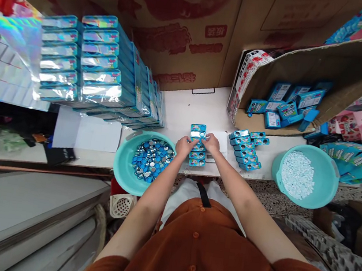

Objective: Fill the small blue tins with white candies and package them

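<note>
A column of small blue boxes lies on the white table in front of me, with a shinier box near its top. My left hand is at the column's left side, thumb and fingers closed in on a box. From the right, my right hand pinches at the same box, near its round window. The fingertips partly hide that box. Right of my hands stands a second group of blue boxes. A teal basin at the left holds blue and silver round pieces.
Wrapped stacks of blue boxes stand at the left rear. An open carton with loose blue boxes is at the right rear. A teal basin of white pellets sits at the right edge. A large cardboard box stands behind.
</note>
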Demonstrator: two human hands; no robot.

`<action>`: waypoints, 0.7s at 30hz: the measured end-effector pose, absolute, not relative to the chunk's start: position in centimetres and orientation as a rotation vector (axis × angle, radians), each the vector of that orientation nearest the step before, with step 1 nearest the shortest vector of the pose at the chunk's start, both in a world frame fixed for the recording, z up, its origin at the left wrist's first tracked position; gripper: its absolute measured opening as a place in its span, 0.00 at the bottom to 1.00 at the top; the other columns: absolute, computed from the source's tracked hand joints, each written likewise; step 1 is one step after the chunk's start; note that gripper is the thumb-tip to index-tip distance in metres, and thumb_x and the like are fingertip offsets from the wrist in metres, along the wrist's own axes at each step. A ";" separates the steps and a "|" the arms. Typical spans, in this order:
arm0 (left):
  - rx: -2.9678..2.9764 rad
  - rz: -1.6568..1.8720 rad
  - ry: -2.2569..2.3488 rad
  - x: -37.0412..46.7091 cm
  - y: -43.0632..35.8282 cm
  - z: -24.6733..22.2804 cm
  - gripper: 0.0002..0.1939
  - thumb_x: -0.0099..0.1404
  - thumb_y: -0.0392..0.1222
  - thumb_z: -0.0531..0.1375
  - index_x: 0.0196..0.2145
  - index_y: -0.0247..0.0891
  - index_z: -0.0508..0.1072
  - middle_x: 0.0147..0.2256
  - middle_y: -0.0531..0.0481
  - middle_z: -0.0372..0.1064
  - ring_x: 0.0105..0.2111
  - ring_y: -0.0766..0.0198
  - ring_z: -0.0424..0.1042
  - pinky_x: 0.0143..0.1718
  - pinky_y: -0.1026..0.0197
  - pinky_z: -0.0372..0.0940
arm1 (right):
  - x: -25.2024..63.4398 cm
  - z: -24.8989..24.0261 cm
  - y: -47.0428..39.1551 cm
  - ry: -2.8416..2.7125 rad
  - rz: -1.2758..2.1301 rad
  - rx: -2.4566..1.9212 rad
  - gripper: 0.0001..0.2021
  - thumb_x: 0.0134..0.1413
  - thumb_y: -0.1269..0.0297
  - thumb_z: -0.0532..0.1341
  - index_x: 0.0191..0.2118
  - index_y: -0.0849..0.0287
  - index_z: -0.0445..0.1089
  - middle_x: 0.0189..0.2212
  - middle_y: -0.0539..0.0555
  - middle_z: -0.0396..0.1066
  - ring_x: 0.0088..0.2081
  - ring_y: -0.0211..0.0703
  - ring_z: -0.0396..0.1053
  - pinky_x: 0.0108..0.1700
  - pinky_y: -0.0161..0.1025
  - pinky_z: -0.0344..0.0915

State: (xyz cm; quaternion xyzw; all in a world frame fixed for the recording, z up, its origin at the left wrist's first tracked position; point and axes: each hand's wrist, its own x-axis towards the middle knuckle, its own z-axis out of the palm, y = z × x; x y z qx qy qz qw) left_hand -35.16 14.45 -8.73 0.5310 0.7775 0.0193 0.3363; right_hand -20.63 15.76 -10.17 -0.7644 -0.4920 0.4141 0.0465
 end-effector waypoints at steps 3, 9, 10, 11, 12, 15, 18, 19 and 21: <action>1.370 0.060 2.042 -34.9 14.6 -8.7 0.21 0.51 0.64 0.60 0.28 0.42 0.69 0.33 0.47 0.74 0.37 0.54 0.71 0.31 0.62 0.56 | -20.6 -9.9 15.8 -1.556 1.242 -2.354 0.16 0.51 0.59 0.61 0.46 0.54 0.64 0.38 0.51 0.74 0.41 0.44 0.70 0.38 0.36 0.62; 1.304 0.106 2.037 -34.6 14.6 -8.4 0.22 0.48 0.63 0.63 0.27 0.41 0.67 0.33 0.46 0.74 0.36 0.54 0.71 0.30 0.62 0.55 | -20.7 -10.4 15.2 -1.529 1.283 -2.358 0.16 0.52 0.56 0.60 0.45 0.57 0.67 0.41 0.55 0.74 0.42 0.46 0.71 0.39 0.37 0.63; 1.301 0.109 2.034 -34.5 14.6 -8.4 0.21 0.48 0.62 0.63 0.27 0.41 0.67 0.33 0.46 0.74 0.36 0.54 0.72 0.30 0.62 0.55 | -20.7 -10.5 15.1 -1.518 1.287 -2.360 0.16 0.53 0.56 0.59 0.45 0.57 0.68 0.41 0.55 0.74 0.43 0.46 0.71 0.40 0.37 0.63; 1.294 0.106 2.034 -34.5 14.6 -8.4 0.21 0.48 0.61 0.64 0.27 0.41 0.67 0.33 0.46 0.74 0.36 0.55 0.72 0.29 0.63 0.55 | -20.8 -10.7 15.1 -1.514 1.282 -2.367 0.15 0.53 0.56 0.59 0.44 0.57 0.68 0.41 0.55 0.74 0.43 0.46 0.71 0.40 0.37 0.63; 1.286 0.099 2.034 -34.5 14.7 -8.4 0.20 0.48 0.60 0.64 0.27 0.41 0.67 0.33 0.47 0.74 0.36 0.55 0.71 0.29 0.63 0.55 | -20.8 -10.8 15.2 -1.515 1.275 -2.380 0.15 0.53 0.56 0.59 0.44 0.57 0.69 0.41 0.56 0.74 0.43 0.47 0.71 0.40 0.37 0.63; 1.254 0.064 2.032 -34.5 14.9 -8.5 0.19 0.48 0.58 0.64 0.27 0.41 0.67 0.33 0.47 0.74 0.36 0.56 0.71 0.29 0.63 0.54 | -20.8 -10.9 15.9 -1.527 1.310 -2.437 0.15 0.51 0.56 0.61 0.43 0.57 0.70 0.41 0.57 0.74 0.42 0.48 0.71 0.38 0.38 0.63; 1.249 0.051 2.016 -34.6 15.2 -8.6 0.20 0.48 0.59 0.64 0.26 0.41 0.67 0.32 0.47 0.73 0.34 0.56 0.71 0.29 0.63 0.55 | -20.7 -10.9 16.8 -1.544 1.395 -2.460 0.14 0.49 0.56 0.62 0.41 0.58 0.71 0.40 0.57 0.75 0.41 0.48 0.72 0.37 0.37 0.63; 1.253 0.061 2.011 -34.6 15.1 -8.6 0.20 0.48 0.59 0.64 0.26 0.41 0.67 0.31 0.47 0.73 0.34 0.56 0.71 0.29 0.63 0.55 | -20.7 -10.8 17.0 -1.541 1.412 -2.462 0.15 0.48 0.56 0.63 0.40 0.58 0.72 0.39 0.57 0.75 0.40 0.48 0.72 0.36 0.37 0.63; 1.261 0.106 2.007 -34.6 15.0 -8.5 0.20 0.49 0.60 0.63 0.26 0.41 0.67 0.31 0.48 0.73 0.34 0.56 0.71 0.29 0.63 0.55 | -20.7 -10.6 17.2 -1.527 1.417 -2.462 0.15 0.49 0.56 0.63 0.41 0.58 0.71 0.39 0.57 0.75 0.40 0.48 0.72 0.36 0.37 0.63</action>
